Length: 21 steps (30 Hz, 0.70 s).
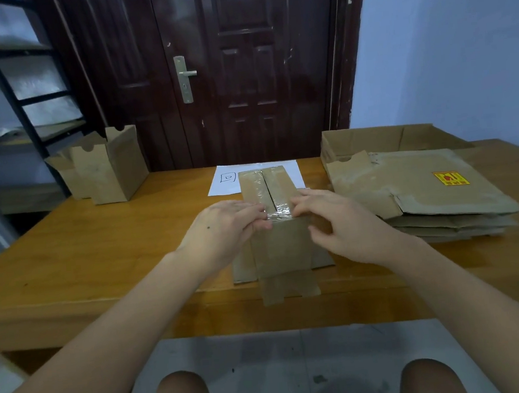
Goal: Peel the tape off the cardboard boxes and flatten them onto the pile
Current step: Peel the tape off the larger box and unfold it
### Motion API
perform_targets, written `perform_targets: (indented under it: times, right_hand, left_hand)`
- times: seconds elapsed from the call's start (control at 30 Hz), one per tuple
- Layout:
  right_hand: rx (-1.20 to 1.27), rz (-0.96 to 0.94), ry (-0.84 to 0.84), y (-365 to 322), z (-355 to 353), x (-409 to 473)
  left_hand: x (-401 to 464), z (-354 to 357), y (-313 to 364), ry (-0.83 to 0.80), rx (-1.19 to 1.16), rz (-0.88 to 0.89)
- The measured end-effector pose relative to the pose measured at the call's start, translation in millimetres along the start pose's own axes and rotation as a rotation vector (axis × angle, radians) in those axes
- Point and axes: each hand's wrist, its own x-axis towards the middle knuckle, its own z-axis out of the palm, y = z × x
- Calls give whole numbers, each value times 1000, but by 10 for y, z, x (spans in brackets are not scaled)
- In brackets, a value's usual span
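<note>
At the middle of the wooden table (98, 243), close to its near edge, stands the cardboard box (280, 245) being worked on — upright, its bottom flaps splayed out onto the wood toward the person. Clear tape (277, 215) runs across the near end of its top, over the slit between the two closed top flaps. The left hand (223, 231) rests against the box's upper left corner, fingers curled and pinching at the tape's left end. The right hand (346, 222) is at the upper right corner, fingertips on the tape's right end and thumb against the front face; whether it actually pinches the tape I cannot tell.

Just behind the box lies a white sheet of paper (223, 180) with a small drawn mark. To the right sits the pile of flattened boxes (426, 199), the top one bearing a yellow and red sticker (450, 178); an open shallow box (364, 142) lies behind it. At the far left — well apart — stand two open boxes (106, 169).
</note>
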Motion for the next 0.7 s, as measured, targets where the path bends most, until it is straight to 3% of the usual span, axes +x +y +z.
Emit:
perform_targets:
  times: [0.13,0.43,0.7]
  right_hand:
    - [-88,-36,-43,-194,146,120]
    - [157,-35,28,-92,326,329]
    - [268,4,20,-25,347,402]
  left_hand:
    - [-33,-70,47,-163,15,-5]
    - [-123,-38,3,39,127,56]
    - [-106,31,-164,-5,-166,-24]
